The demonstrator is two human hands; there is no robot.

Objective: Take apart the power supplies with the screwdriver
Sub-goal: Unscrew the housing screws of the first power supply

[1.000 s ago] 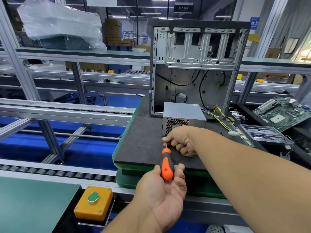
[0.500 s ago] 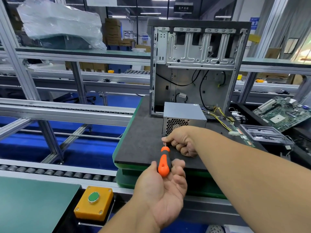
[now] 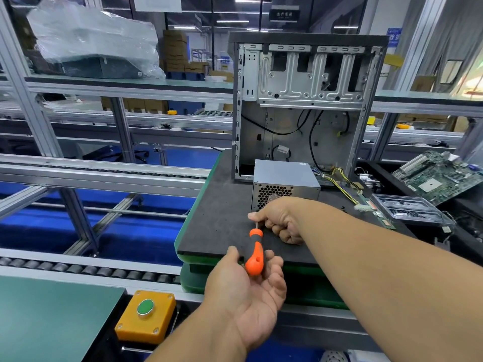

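Note:
A grey metal power supply [image 3: 285, 173] with a honeycomb grille lies on the black mat [image 3: 217, 220], in front of the open computer case [image 3: 308, 82]. The screwdriver [image 3: 254, 259] has an orange and black handle and points up toward the supply's lower left corner. My right hand [image 3: 279, 220] pinches its thin shaft just under that corner, covering the tip and part of the grille. My left hand [image 3: 248, 301], palm up, holds the handle between thumb and fingers. Yellow wires [image 3: 342, 184] run from the supply to the right.
A green motherboard [image 3: 439, 178] and a clear plastic tray [image 3: 407, 209] lie to the right. At the near left are a yellow box with a green button [image 3: 146, 317] and a roller conveyor [image 3: 78, 269]. Aluminium frame rails cross the left side.
My left thumb has come up beside the handle and the handle has tipped slightly left, as if turned. My right hand has stayed on the shaft.

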